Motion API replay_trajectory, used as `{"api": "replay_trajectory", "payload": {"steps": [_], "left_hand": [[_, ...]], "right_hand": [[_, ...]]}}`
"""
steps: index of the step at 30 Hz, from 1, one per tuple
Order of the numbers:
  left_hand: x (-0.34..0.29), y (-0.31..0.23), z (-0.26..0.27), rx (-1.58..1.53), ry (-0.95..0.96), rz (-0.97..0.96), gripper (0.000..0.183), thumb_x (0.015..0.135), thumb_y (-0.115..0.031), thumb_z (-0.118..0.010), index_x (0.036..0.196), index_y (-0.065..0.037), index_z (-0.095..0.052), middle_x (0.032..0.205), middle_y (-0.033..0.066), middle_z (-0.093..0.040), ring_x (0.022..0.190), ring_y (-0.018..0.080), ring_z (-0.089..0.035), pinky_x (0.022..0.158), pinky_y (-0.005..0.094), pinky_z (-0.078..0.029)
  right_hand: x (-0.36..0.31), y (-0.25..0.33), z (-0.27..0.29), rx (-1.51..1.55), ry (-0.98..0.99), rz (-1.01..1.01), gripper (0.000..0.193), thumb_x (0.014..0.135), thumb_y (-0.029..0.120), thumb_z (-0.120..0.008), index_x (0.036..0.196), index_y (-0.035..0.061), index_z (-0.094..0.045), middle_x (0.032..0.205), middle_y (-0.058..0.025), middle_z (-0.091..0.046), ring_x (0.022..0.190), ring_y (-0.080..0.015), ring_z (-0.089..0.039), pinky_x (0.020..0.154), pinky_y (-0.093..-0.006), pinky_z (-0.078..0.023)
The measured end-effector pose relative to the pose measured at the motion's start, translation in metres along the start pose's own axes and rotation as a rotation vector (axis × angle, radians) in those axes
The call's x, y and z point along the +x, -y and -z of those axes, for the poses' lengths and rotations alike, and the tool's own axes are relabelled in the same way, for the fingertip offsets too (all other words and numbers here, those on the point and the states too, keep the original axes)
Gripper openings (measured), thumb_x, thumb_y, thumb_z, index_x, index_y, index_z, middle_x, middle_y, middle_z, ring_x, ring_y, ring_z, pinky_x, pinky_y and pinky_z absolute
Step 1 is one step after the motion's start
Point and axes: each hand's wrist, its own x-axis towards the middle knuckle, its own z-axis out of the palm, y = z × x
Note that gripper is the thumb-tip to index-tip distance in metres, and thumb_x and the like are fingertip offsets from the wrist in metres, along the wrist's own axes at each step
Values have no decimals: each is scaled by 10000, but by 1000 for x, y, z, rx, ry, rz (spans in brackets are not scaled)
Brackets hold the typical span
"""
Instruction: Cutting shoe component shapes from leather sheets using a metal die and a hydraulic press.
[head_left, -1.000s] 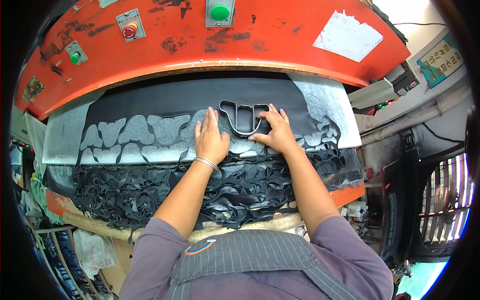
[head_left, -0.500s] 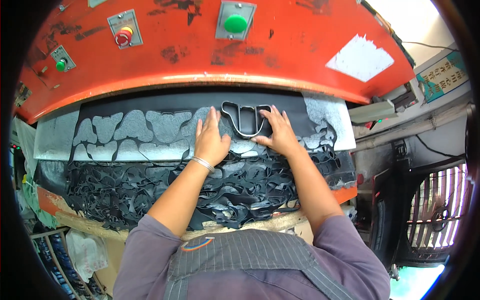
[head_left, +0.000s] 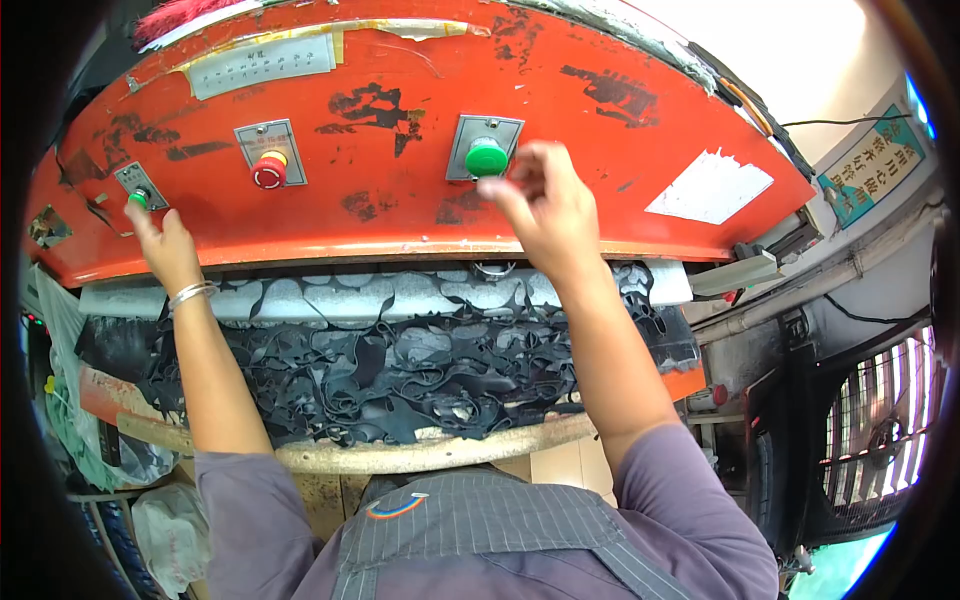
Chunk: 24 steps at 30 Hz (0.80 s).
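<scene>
Change: both hands are off the black sheet now and up on the red press head; half a second ago they were flat on the sheet either side of a black metal cutting die.
Meaning: judging by the reach, the placing looks done and the hands are clear of the gap under the head.
Left hand: raised to the far left, fingertips at the small green button on its grey plate, touching or just short of it, grasping nothing; a metal bangle sits at the wrist.
Right hand: lifted high, fingers loosely curled and slightly blurred, just beside the large green button, holding nothing; cannot tell if it presses yet.
Arms: both forearms stretch up and outward from the lower edge, well apart.
Cutting die: only a sliver of its loop shows at the head's lower edge, above the sheet.
Black sheet: on the bed, riddled with cut-out holes, pale cutting board showing through.
Also there: a red mushroom button between the two green ones, untouched.
</scene>
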Motion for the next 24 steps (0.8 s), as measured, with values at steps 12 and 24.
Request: {"api": "replay_trajectory", "payload": {"steps": [12, 24], "left_hand": [[-279, -81, 71, -22, 1092, -26, 101, 811, -169, -667, 830, -77, -704, 854, 91, -700, 787, 223, -670, 716, 327, -530], [-360, -113, 54, 262, 957, -361, 101, 706, -165, -682, 708, -65, -685, 710, 109, -608, 705, 306, -575, 632, 404, -472]], "right_hand": [[-208, 7, 27, -208, 1072, 111, 507, 711, 441, -754, 945, 24, -586, 913, -160, -631, 899, -345, -623, 763, -448, -515], [-240, -8, 25, -333, 904, 364, 391, 579, 284, -812, 816, 39, -620, 848, -109, -608, 823, -281, -633, 679, -383, -533]]}}
